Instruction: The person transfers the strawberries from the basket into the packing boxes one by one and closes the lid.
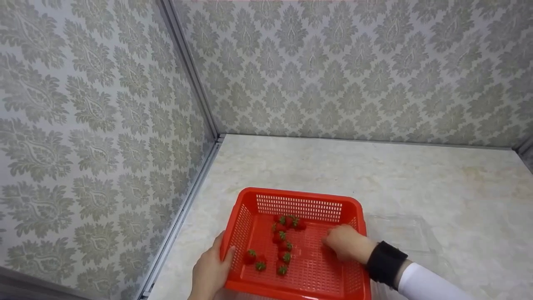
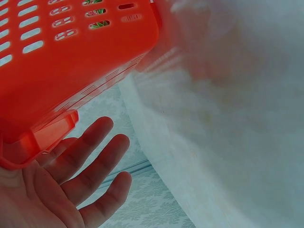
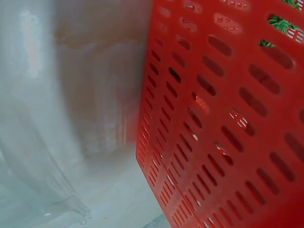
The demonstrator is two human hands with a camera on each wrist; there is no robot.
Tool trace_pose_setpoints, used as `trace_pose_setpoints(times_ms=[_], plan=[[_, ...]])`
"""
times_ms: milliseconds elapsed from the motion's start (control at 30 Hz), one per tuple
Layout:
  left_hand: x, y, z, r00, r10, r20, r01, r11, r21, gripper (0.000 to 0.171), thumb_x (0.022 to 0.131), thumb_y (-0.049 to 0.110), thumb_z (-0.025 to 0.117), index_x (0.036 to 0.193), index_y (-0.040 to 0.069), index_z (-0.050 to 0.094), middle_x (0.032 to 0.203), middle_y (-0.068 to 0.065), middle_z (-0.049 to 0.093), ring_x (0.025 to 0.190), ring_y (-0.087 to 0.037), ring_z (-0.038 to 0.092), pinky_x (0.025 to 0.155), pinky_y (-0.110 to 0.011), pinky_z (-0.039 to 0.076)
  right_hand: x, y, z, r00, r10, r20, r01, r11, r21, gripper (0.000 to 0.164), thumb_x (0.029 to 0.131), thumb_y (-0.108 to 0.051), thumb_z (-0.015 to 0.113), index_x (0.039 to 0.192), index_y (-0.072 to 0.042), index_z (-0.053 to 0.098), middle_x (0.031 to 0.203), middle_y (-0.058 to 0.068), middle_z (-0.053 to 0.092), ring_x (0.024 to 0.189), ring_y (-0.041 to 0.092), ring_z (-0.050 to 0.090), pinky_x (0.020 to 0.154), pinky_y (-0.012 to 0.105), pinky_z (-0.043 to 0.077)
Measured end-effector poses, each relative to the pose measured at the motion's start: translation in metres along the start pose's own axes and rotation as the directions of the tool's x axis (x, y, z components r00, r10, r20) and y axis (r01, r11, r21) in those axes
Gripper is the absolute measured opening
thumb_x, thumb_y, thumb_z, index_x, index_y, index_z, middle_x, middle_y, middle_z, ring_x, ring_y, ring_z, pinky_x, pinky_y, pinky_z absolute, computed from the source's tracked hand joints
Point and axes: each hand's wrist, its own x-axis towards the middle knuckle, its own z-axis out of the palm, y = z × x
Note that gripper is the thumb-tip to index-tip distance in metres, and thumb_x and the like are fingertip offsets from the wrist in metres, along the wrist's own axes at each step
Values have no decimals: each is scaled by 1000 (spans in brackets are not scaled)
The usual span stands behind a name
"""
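Note:
In the head view a red plastic basket with slotted walls stands before me. Several strawberries with green leaves lie inside, mostly in a column down the middle, and two sit apart at the left. My left hand holds the basket's left rim, thumb over the top. In the left wrist view its other fingers spread loosely below the rim. My right hand reaches over the right wall into the basket, fingers bent near the floor; I cannot tell whether it holds a strawberry. The right wrist view shows only the slotted outer wall.
A clear plastic container lies right of the basket on the pale marbled table. Patterned wall panels close off the back and left. My right wrist wears a black band.

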Motion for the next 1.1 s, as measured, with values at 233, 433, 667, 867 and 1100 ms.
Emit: trace_pose_setpoints(times_ms=[233, 433, 667, 867, 1100], plan=[[2, 0, -1, 1000, -18, 23, 18, 1000, -9, 61, 90, 42, 59, 139, 10, 41, 99, -10, 66, 74, -17, 64, 61, -42, 51, -1, 0, -1, 1000, -15, -10, 15, 1000, -9, 14, 76, -12, 74, 79, -15, 61, 69, 1, 53, 68, 19, 55, 66, 36, 47], [3, -1, 2, 999, -28, 36, 29, 999, -20, 61, 89, 41, 59, 139, 11, 41, 97, -9, 66, 70, -15, 63, 60, -40, 51, -3, 3, -7, 998, -50, -37, 51, 998, 35, 16, 73, -7, 74, 80, -15, 63, 70, -1, 52, 65, 17, 53, 64, 34, 47], [3, -1, 1, 999, -27, 44, 28, 999, -22, 62, 89, 41, 59, 139, 10, 40, 96, -8, 66, 68, -13, 63, 58, -39, 51, -12, 10, -31, 985, -67, -158, 83, 992, 93, 13, 79, -10, 70, 77, -17, 59, 66, -5, 46, 58, 13, 45, 56, 30, 40], [3, 1, 0, 998, -31, 54, 33, 999, -34, 63, 89, 41, 59, 139, 8, 40, 95, -10, 66, 68, -15, 63, 56, -39, 51, -30, 15, -63, 966, -75, -246, 103, 989, 102, 16, 76, -8, 70, 76, -18, 57, 68, -8, 41, 59, 11, 39, 56, 28, 36], [5, 2, 0, 994, -72, 85, 77, 996, -51, 65, 89, 44, 58, 141, 9, 38, 95, -10, 66, 66, -14, 62, 54, -37, 51, -58, 25, -92, 945, -80, -317, 124, 985, 120, 22, 71, -1, 68, 78, -18, 56, 72, -10, 39, 60, 9, 38, 55, 25, 36]])
